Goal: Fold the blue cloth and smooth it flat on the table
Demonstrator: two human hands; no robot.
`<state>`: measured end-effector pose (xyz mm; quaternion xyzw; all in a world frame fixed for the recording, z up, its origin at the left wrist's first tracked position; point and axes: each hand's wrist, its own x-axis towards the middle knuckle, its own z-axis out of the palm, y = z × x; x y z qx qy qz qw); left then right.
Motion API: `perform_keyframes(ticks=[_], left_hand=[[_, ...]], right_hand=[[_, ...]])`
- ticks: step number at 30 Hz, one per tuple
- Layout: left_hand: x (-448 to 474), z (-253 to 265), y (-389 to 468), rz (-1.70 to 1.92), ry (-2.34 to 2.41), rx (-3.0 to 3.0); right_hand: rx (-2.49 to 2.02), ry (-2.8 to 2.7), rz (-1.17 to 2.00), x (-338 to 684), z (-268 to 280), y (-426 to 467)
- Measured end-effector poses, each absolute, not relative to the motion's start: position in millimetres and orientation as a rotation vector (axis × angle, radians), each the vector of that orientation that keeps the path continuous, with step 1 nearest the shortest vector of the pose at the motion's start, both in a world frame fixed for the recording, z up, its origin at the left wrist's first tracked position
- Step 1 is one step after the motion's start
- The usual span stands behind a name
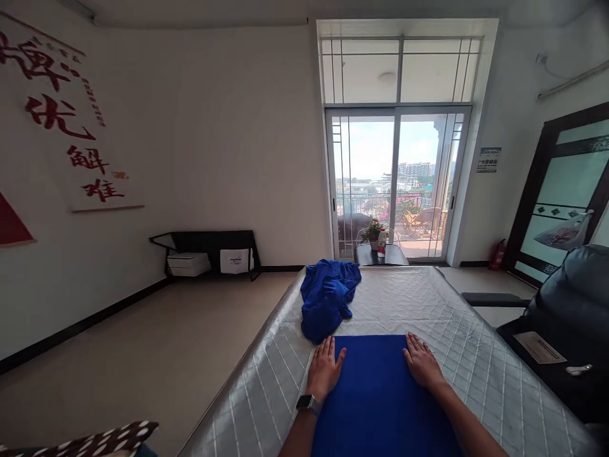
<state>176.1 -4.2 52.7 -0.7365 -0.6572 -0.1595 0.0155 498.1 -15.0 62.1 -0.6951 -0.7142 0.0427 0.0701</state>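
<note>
A flat blue cloth (375,387) with straight edges lies on a quilted silver table cover (266,387). My left hand (326,365) rests flat on its left edge near the far corner, fingers stretched forward and a watch on the wrist. On the opposite edge, my right hand (422,360) lies flat near the far right corner, fingers out. Neither hand grips anything. Just beyond my left hand is a crumpled heap of blue cloth (328,295), loosely bunched.
Past the far edge stands a small dark table (380,255) with a potted plant (373,232) and a bottle (381,242). A black chair (575,311) is close on the right. At lower left shows a brown patterned cushion (95,442). A low black rack (212,244) stands by the wall.
</note>
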Motion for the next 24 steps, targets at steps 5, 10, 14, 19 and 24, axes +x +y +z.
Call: perform_keyframes(ticks=[5,10,14,19,24], left_hand=[[172.5,43.4,-1.1,-0.521,-1.986,-2.292],[172.7,40.3,1.6,-0.511,-1.995,-2.274],[175.6,43.5,0.1,-0.502,-2.003,-2.264],[173.3,49.7,0.2,-0.323,-2.008,-2.296],[197.4,71.5,3.4,-0.161,-2.012,-2.282]], right_hand=[[-2.119,-2.119,0.175,501.6,62.9,-17.8],[-2.106,-2.092,0.111,505.3,51.9,-20.6],[-2.105,-2.09,0.092,504.2,52.1,-20.8],[-2.104,-2.047,0.127,503.2,57.3,-21.7],[-2.085,-2.015,0.177,503.3,57.4,-22.4]])
